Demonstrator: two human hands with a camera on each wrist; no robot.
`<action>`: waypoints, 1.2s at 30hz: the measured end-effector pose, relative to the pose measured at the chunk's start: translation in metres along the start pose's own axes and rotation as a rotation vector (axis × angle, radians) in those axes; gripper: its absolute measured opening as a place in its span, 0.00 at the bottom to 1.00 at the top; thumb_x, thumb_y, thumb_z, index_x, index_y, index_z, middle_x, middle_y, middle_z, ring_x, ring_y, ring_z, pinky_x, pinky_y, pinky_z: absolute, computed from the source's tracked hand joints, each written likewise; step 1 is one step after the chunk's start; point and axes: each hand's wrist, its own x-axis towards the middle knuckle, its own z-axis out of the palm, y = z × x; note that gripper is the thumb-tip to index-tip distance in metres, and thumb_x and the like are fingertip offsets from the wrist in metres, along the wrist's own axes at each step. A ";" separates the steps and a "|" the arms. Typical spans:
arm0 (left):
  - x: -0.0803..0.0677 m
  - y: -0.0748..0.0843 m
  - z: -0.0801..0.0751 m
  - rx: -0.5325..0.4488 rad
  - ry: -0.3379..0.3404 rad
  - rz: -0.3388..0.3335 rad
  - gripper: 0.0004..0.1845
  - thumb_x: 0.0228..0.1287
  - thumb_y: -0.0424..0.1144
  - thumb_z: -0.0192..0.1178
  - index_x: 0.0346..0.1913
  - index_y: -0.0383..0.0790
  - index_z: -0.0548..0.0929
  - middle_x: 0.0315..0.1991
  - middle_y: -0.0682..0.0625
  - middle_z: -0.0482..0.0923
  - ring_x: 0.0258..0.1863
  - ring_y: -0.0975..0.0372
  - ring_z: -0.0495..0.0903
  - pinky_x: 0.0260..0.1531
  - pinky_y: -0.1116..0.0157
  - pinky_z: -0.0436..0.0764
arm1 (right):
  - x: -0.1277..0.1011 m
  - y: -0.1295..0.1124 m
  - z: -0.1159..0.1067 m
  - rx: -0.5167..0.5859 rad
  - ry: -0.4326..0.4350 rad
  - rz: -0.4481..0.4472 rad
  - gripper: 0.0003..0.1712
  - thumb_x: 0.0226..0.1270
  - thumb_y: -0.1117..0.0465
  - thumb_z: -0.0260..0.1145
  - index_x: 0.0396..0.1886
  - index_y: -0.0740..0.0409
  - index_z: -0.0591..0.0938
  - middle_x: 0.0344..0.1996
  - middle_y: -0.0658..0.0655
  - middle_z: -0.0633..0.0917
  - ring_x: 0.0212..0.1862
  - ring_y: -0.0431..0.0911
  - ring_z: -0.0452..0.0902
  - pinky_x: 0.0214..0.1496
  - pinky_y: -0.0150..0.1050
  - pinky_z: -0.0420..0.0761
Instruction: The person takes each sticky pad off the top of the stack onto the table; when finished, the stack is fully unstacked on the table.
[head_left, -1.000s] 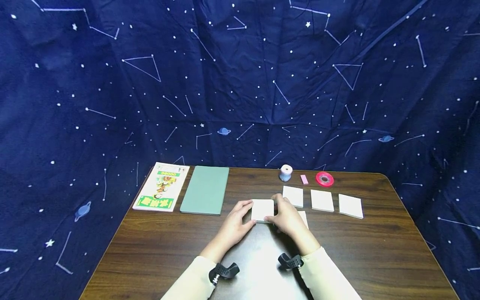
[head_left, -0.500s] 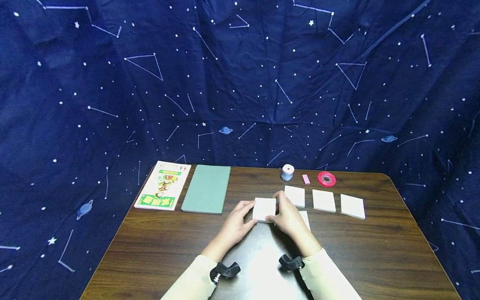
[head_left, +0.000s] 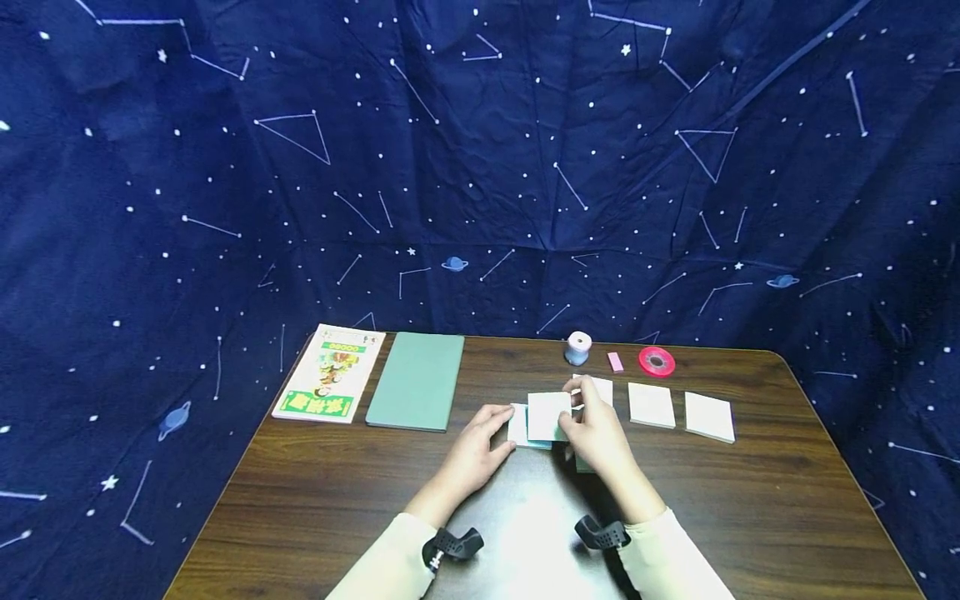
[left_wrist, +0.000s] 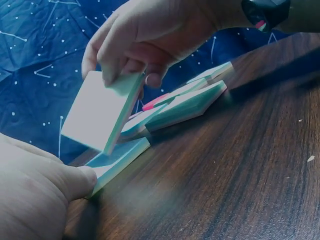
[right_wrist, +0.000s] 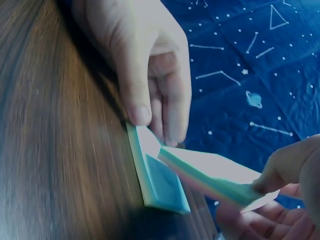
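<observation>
In the head view my right hand (head_left: pixel 602 437) pinches a white square note pad (head_left: pixel 545 414) by its right side, thumb on top. This pad is lifted and tilted above a second note pad (head_left: pixel 517 427), which lies on the table and is partly covered by it. My left hand (head_left: pixel 471 454) holds the lower pad by its left side, thumb at the near corner and fingers at the far one. The right wrist view shows a gap between the raised pad (right_wrist: pixel 210 167) and the lower pad (right_wrist: pixel 170 187). Another pad (head_left: pixel 583 465) is mostly hidden beneath my right hand.
Behind and right of my right hand lie three more white pads, one (head_left: pixel 651 406) in the middle. Along the back edge are a spool (head_left: pixel 577 348), a pink block (head_left: pixel 615 362) and a red ring (head_left: pixel 657 362). A green notebook (head_left: pixel 416 382) and a booklet (head_left: pixel 330 375) lie left.
My right hand has lifted the top pad off the lower one and moved it right, so the lower pad now shows. My left hand has stayed almost in place.
</observation>
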 end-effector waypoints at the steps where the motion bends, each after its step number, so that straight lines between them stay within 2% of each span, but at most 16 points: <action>1: 0.000 0.000 0.000 0.005 -0.004 0.002 0.29 0.74 0.36 0.71 0.75 0.36 0.79 0.73 0.47 0.78 0.75 0.51 0.78 0.77 0.50 0.75 | -0.001 0.002 -0.003 0.012 0.014 0.001 0.24 0.67 0.72 0.66 0.62 0.56 0.76 0.47 0.65 0.83 0.22 0.43 0.81 0.20 0.38 0.84; 4: -0.001 0.000 0.001 0.027 -0.018 0.007 0.26 0.76 0.37 0.69 0.73 0.37 0.81 0.74 0.47 0.77 0.76 0.51 0.78 0.77 0.51 0.75 | -0.003 0.007 -0.011 0.090 0.034 0.032 0.23 0.68 0.72 0.65 0.61 0.55 0.76 0.45 0.63 0.82 0.25 0.41 0.79 0.20 0.42 0.87; 9: -0.003 0.001 0.001 0.044 -0.025 0.009 0.23 0.76 0.38 0.69 0.71 0.38 0.84 0.73 0.47 0.78 0.74 0.51 0.79 0.76 0.51 0.77 | -0.009 0.022 -0.028 0.261 0.048 0.080 0.19 0.71 0.74 0.63 0.60 0.62 0.75 0.39 0.60 0.82 0.23 0.41 0.77 0.19 0.48 0.87; 12: -0.004 0.003 0.001 0.039 -0.022 0.014 0.22 0.76 0.37 0.69 0.69 0.38 0.85 0.73 0.46 0.78 0.74 0.50 0.79 0.76 0.50 0.77 | -0.015 0.034 -0.039 0.299 0.091 0.094 0.17 0.74 0.74 0.61 0.60 0.66 0.74 0.35 0.54 0.82 0.21 0.39 0.73 0.17 0.46 0.85; 16: -0.004 0.003 0.000 0.043 -0.009 0.026 0.21 0.75 0.36 0.69 0.68 0.37 0.86 0.72 0.46 0.78 0.73 0.50 0.80 0.75 0.49 0.78 | -0.025 0.049 -0.054 0.329 0.186 0.147 0.15 0.77 0.72 0.60 0.60 0.64 0.74 0.30 0.47 0.82 0.19 0.37 0.68 0.16 0.40 0.81; 22: -0.003 0.004 -0.002 0.076 -0.008 0.056 0.21 0.75 0.36 0.69 0.67 0.36 0.86 0.72 0.45 0.78 0.73 0.49 0.80 0.75 0.51 0.78 | -0.037 0.072 -0.077 0.291 0.270 0.188 0.11 0.82 0.67 0.61 0.58 0.62 0.75 0.28 0.42 0.82 0.20 0.38 0.68 0.16 0.38 0.77; 26: -0.003 0.003 -0.003 0.094 -0.011 0.050 0.21 0.75 0.37 0.70 0.67 0.37 0.86 0.73 0.46 0.78 0.73 0.50 0.80 0.75 0.51 0.78 | -0.043 0.091 -0.092 0.258 0.284 0.242 0.11 0.84 0.64 0.60 0.58 0.63 0.75 0.27 0.38 0.81 0.22 0.37 0.69 0.16 0.37 0.76; 31: -0.002 0.003 -0.002 0.078 -0.016 0.041 0.22 0.76 0.39 0.69 0.68 0.38 0.86 0.74 0.47 0.77 0.74 0.51 0.79 0.76 0.52 0.77 | -0.046 0.109 -0.107 0.229 0.281 0.322 0.12 0.85 0.59 0.62 0.59 0.58 0.75 0.26 0.35 0.80 0.22 0.37 0.68 0.16 0.35 0.73; 36: -0.002 0.003 -0.003 0.042 -0.025 0.027 0.22 0.77 0.39 0.68 0.69 0.37 0.86 0.74 0.47 0.77 0.75 0.51 0.78 0.76 0.51 0.77 | -0.045 0.116 -0.106 0.207 0.220 0.263 0.17 0.82 0.57 0.69 0.57 0.62 0.75 0.24 0.40 0.78 0.20 0.37 0.67 0.15 0.36 0.72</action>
